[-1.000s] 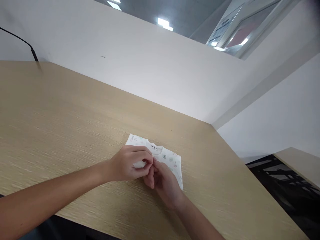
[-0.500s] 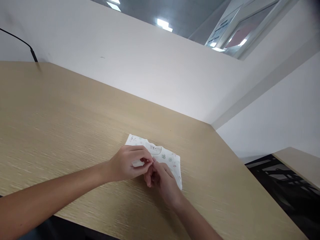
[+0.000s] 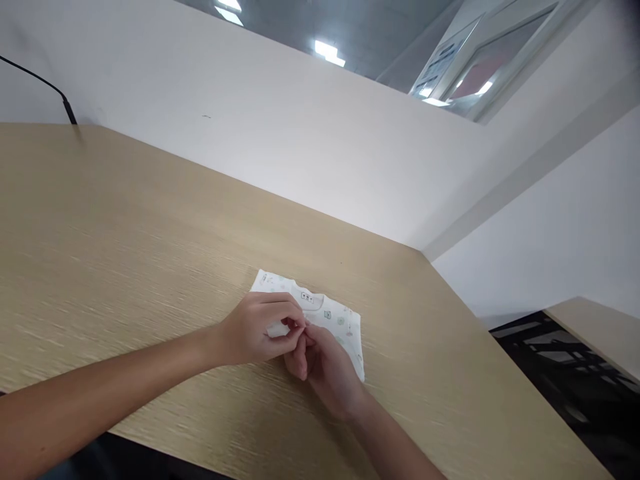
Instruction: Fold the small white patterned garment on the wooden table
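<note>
A small white baby shirt (image 3: 345, 323) with a pale green and brown print lies flat on the table, its round neckline and inner label facing away from me. Over its front middle my left hand (image 3: 263, 328) pinches thumb and forefinger together on the fabric below the neck. Pressed against those fingertips, my right hand (image 3: 327, 367) also pinches at that spot, its other fingers curled in. The exact bit of cloth between the fingertips is hidden, as are the lower parts of the shirt under both hands.
The wood-grain table (image 3: 150, 220) runs back to a white partition (image 3: 300, 133), with a side panel at the right. A black cable (image 3: 67, 107) comes down at the far left. Past the right table edge is a dark gap beside another tabletop (image 3: 600, 327).
My right hand has turned slightly, its thumb lower and its curled fingers a bit further down and left. My left hand and the shirt stay nearly in place.
</note>
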Motion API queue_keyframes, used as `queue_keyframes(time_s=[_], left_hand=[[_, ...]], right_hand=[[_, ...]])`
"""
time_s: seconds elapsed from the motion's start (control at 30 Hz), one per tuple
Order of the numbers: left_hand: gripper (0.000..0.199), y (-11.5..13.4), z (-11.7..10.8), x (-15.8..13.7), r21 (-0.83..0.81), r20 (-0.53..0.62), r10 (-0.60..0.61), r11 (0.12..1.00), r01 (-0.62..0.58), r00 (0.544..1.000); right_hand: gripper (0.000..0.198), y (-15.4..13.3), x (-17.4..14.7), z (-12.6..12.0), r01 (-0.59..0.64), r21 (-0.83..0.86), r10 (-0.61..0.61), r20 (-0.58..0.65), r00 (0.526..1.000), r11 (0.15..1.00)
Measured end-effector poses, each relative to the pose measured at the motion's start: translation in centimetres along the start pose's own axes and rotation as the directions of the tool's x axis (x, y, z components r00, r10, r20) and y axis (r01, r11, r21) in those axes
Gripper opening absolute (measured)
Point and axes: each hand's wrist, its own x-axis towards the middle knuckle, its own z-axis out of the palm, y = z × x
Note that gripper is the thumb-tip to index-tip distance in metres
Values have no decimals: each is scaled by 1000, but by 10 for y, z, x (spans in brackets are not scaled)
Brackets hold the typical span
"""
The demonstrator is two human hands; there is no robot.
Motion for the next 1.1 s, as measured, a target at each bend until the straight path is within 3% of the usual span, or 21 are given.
queue_keyframes(time_s=[0.37,0.8,1.1], left_hand=[[9,-1,0,0,-48,-6,2,999,-2,1000],[6,2,0,1,-48,-23,-63,997,62,998],[8,2,0,1,-34,-22,-46,998,45,999]], right_hand=[[67,3,1,-6,-165,226,148,91,985,960],[67,-4,0,0,-2,-11,2,20,1000,1000],[65,-2,-2,1,-11,-101,10,-3,1000,995]])
